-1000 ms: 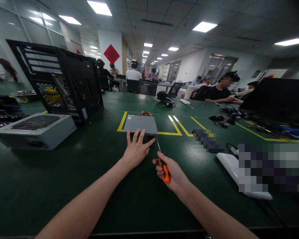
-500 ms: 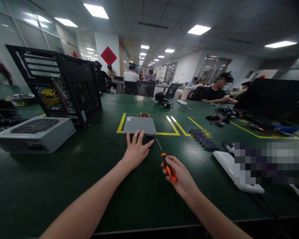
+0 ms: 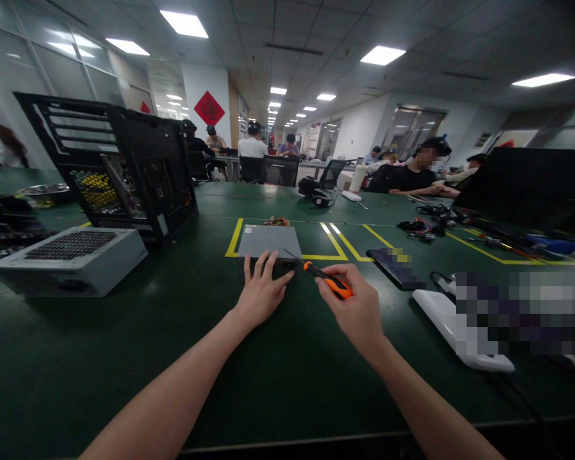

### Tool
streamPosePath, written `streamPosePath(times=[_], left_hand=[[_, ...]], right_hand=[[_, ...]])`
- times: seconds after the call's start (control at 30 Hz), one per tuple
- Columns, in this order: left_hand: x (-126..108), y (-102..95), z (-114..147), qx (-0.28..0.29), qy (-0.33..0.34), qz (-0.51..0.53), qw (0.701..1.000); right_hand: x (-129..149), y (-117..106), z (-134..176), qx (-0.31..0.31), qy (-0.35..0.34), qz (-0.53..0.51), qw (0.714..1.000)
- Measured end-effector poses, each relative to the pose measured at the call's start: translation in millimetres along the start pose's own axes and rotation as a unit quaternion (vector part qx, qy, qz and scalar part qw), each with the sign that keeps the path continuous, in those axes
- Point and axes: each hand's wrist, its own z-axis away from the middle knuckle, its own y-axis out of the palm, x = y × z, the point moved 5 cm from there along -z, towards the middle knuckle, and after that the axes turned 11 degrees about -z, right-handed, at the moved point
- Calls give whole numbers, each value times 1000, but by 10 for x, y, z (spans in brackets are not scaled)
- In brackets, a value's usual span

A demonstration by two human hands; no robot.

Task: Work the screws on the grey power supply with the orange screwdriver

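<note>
A grey computer power supply (image 3: 269, 239) lies on the green table in front of me, with coloured cables at its far side. My left hand (image 3: 263, 281) rests against its near face and top edge, fingers spread and stretched. Between the fingers of my right hand (image 3: 357, 297) is a screwdriver (image 3: 333, 281) with an orange and black handle. Its thin shaft points left, over the power supply's near right corner. I cannot tell whether the tip touches the metal.
On the left are a second power supply (image 3: 69, 262) and an open black computer case (image 3: 124, 166). A white device (image 3: 460, 332) and a dark flat item (image 3: 397, 268) lie on the right. Cables (image 3: 419, 230) and tools are farther back. Co-workers sit beyond.
My right hand has raised the screwdriver and turned it flatter; its shaft has gone from beside the power supply's right end to over its top corner. The left hand stays in place.
</note>
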Motion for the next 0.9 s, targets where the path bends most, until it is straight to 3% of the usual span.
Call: streamPosePath(times=[0.3,0.53,0.9], left_hand=[[16,2,11,-10,-3,5,1000],[15,-17,4,-8,-6,-3,1000],[28,-15,9,6,-4,-7,1000]], right_hand=[[-23,129,226,33,-162,61,984],[-41,228,255,54,-171,94,979],[-53,204,249,50,-156,113,980]])
